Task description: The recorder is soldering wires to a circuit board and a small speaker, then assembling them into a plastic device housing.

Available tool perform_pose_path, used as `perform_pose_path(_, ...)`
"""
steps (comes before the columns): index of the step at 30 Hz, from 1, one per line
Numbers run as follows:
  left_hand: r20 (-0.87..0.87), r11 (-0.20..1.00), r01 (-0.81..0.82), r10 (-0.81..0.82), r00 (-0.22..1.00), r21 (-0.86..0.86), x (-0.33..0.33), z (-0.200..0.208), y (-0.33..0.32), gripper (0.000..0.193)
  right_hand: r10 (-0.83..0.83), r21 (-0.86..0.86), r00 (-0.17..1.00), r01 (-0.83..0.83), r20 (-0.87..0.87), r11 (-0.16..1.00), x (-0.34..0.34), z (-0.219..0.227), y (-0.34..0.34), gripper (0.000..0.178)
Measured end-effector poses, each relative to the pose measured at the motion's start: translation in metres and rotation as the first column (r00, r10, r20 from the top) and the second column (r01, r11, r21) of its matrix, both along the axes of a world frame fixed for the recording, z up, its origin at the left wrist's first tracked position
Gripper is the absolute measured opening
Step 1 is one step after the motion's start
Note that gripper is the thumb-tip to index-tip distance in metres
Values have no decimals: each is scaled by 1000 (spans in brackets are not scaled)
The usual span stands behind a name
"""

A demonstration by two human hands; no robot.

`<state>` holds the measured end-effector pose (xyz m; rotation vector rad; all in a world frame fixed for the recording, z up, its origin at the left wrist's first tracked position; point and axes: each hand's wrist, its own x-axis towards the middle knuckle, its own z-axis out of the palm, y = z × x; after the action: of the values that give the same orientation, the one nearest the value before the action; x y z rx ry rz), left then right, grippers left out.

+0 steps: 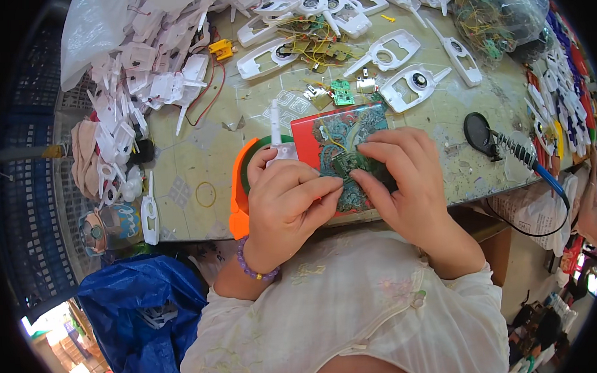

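Both my hands meet over a red booklet with a blue-green patterned cover near the table's front edge. My right hand grips a small green circuit board between thumb and fingers, and a thin yellow wire rises from it. Beside the board's left side, my left hand is closed, thumb and forefinger pinched; whatever lies between the tips is too small to make out. A white plastic piece with a long stem shows behind its curled fingers. Just left of that hand is an orange holder with a green ring.
White plastic housings lie across the back, with a heap of white parts at left. At right stands a spring-type iron holder with a blue-handled tool. A bag of wired boards fills the back right. A blue bag hangs lower left.
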<state>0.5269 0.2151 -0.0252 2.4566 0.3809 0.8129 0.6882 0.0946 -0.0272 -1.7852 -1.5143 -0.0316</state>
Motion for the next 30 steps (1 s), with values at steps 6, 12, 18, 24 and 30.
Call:
perform_pose_path(6, 76, 993, 63, -71, 995, 98, 16, -1, 0, 20, 21, 50, 999, -19, -49, 999, 3, 2, 1, 41)
perform_pose_path(12, 46, 995, 93, -95, 994, 38, 13, -4, -4, 17, -246, 389, 744, 566, -622, 727, 38, -38, -74, 22)
perform_pose_path(18, 39, 996, 90, -91, 995, 28, 14, -3, -4, 15, -304, 279, 390, 894, -869, 350, 116, -39, -162, 18)
perform_pose_path(24, 32, 996, 84, -85, 996, 13, 13, -5, -5, 16, -579, 181, 444, 872, -684, 455, 154, -24, -174, 24)
perform_pose_path(30, 37, 997, 76, -77, 996, 16, 11, -6, -6, 16, -904, 143, 361, 931, -229, 335, 176, -3, -235, 23)
